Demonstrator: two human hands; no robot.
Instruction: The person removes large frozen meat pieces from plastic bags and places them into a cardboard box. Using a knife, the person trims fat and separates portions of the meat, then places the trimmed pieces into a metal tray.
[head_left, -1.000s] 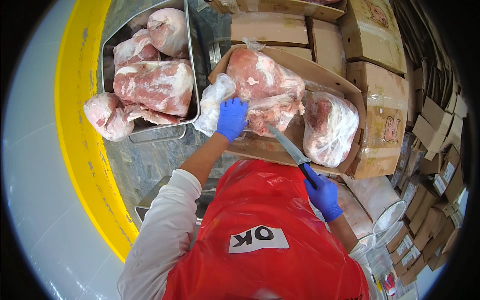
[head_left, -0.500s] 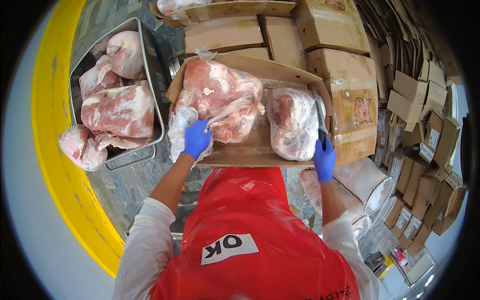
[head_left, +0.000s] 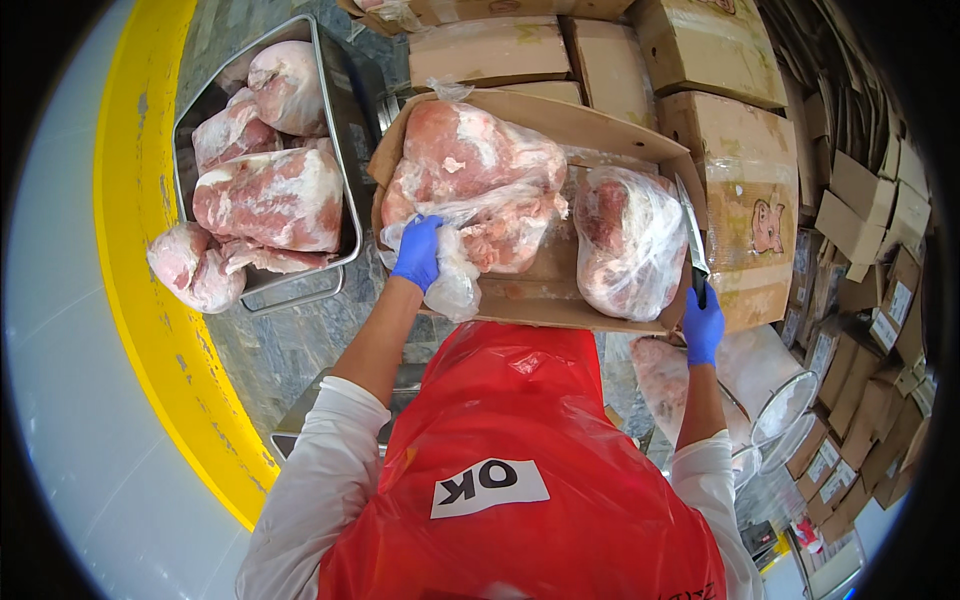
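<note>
An opened cardboard box [head_left: 545,303] lies in front of me with two big pieces of meat inside. My left hand [head_left: 417,252], in a blue glove, is closed on clear plastic wrap [head_left: 455,280] at the near left corner of the box. That wrap runs along the larger piece of meat [head_left: 470,165], whose top is bare. My right hand [head_left: 703,325], also gloved, grips the black handle of a knife [head_left: 691,228]. Its blade points away from me along the box's right wall. Beside the blade sits the smaller piece of meat [head_left: 628,245], covered in clear plastic.
To the left, a metal tub [head_left: 358,215] is heaped with bare meat [head_left: 268,200], one piece overhanging its near edge. Closed cartons [head_left: 735,165] stand behind and right of the box. Flattened cardboard [head_left: 850,230] piles up at far right. Plastic-lined containers [head_left: 760,375] stand near my right forearm.
The whole view has shifted, so things appear further right. My left hand has drawn the bunched plastic toward the right, across the box's near edge. The knife stays in my right hand.
</note>
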